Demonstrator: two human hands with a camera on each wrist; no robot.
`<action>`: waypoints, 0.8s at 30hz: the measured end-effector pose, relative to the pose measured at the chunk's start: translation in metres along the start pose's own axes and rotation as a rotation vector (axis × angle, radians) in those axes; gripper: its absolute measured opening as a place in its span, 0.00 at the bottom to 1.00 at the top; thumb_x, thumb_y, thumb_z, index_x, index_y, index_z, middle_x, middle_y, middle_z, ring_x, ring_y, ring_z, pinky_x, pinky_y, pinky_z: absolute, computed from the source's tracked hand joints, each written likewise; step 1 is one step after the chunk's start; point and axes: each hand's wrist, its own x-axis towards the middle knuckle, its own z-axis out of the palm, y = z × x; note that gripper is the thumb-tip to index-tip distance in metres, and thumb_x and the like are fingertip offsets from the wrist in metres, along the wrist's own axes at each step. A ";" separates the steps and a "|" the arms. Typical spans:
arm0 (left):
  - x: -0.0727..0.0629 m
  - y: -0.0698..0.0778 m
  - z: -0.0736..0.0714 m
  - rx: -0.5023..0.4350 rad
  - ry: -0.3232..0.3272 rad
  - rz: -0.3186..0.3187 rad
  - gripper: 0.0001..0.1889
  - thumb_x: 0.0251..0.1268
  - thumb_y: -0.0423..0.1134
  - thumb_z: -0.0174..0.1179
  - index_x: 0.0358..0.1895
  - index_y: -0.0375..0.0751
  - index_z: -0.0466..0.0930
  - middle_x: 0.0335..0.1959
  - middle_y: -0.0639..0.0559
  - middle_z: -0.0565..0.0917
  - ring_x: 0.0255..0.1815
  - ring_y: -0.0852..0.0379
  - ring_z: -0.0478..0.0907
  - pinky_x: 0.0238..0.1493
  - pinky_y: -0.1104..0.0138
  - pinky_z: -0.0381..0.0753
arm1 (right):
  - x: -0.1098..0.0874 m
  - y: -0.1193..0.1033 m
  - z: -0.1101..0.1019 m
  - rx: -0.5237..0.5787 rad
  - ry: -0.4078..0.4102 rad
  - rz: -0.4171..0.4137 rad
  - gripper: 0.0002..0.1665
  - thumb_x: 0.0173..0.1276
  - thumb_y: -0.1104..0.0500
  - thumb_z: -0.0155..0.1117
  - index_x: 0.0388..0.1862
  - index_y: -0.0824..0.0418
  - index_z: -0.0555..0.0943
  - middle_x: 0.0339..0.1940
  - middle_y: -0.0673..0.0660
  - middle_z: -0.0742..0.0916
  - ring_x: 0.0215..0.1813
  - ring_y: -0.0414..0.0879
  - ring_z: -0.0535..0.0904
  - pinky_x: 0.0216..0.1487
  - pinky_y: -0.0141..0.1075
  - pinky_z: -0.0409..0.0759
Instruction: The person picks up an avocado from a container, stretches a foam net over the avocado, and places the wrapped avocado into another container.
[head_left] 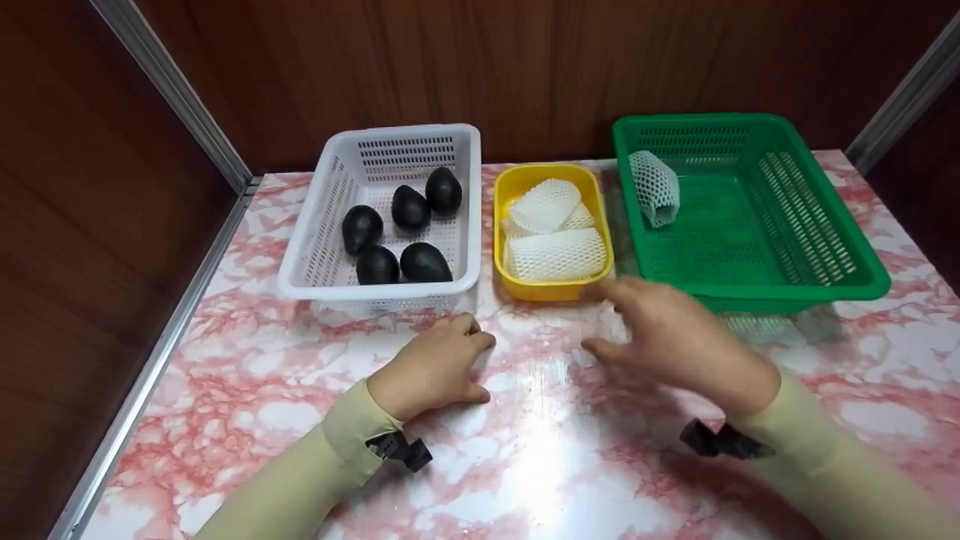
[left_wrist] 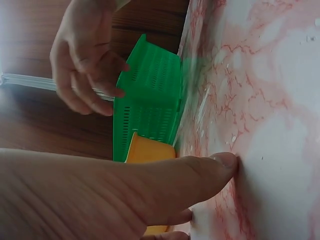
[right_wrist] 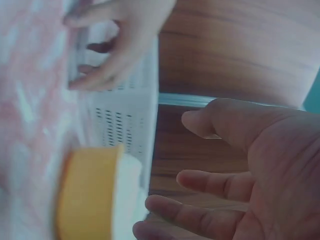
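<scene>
My left hand (head_left: 435, 367) rests its fingertips on the marbled table in front of the white basket (head_left: 300, 291), holding nothing. Just off the near right corner of the yellow tub (head_left: 544, 291), my right hand (head_left: 667, 337) hovers with fingers spread and nothing in its grasp; the right wrist view shows its bare palm and parted fingers. White foam mesh sleeves (head_left: 556, 255) lie in the tub. Several dark avocados (head_left: 425, 262) lie loose in the white basket. One item in a foam mesh sleeve (head_left: 655, 187) leans on the left wall of the green basket (head_left: 750, 291).
The two baskets and the tub stand in a row along the back of the pink and white marbled table (head_left: 247, 420). Dark wood panels (head_left: 540, 75) rise behind and at the sides, with metal strips (head_left: 150, 367) along the corners.
</scene>
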 end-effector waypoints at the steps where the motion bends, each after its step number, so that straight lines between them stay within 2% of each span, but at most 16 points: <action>1: 0.000 0.000 0.000 0.000 -0.001 0.002 0.33 0.56 0.52 0.83 0.62 0.42 0.85 0.57 0.44 0.80 0.54 0.45 0.79 0.57 0.51 0.82 | -0.003 0.001 0.005 0.003 -0.013 0.006 0.34 0.66 0.49 0.82 0.68 0.56 0.83 0.57 0.58 0.92 0.52 0.54 0.89 0.53 0.54 0.89; 5: 0.000 0.001 0.000 -0.005 -0.007 0.004 0.32 0.56 0.51 0.82 0.62 0.42 0.85 0.57 0.44 0.80 0.56 0.44 0.78 0.58 0.51 0.82 | -0.011 0.006 0.024 0.010 -0.053 -0.013 0.31 0.67 0.50 0.81 0.66 0.58 0.85 0.60 0.60 0.92 0.57 0.58 0.90 0.58 0.58 0.89; 12: 0.000 0.001 0.000 -0.023 -0.005 -0.010 0.31 0.55 0.50 0.82 0.61 0.43 0.85 0.58 0.44 0.80 0.58 0.43 0.78 0.59 0.50 0.82 | -0.016 0.008 0.042 -0.038 -0.060 -0.093 0.24 0.69 0.51 0.78 0.60 0.60 0.87 0.53 0.59 0.93 0.48 0.52 0.89 0.50 0.52 0.90; 19: 0.001 0.001 -0.001 -0.033 -0.010 -0.008 0.33 0.56 0.51 0.82 0.64 0.42 0.85 0.59 0.44 0.80 0.58 0.44 0.78 0.59 0.50 0.82 | -0.016 0.012 0.046 -0.051 -0.069 -0.085 0.24 0.69 0.51 0.78 0.60 0.59 0.86 0.49 0.57 0.92 0.40 0.45 0.84 0.45 0.48 0.88; 24: 0.000 0.002 -0.001 -0.038 -0.012 -0.030 0.34 0.56 0.51 0.83 0.65 0.42 0.84 0.60 0.44 0.80 0.59 0.43 0.79 0.61 0.50 0.83 | -0.013 0.013 0.046 -0.024 -0.097 -0.051 0.30 0.69 0.51 0.78 0.67 0.59 0.82 0.52 0.58 0.93 0.46 0.50 0.89 0.48 0.51 0.90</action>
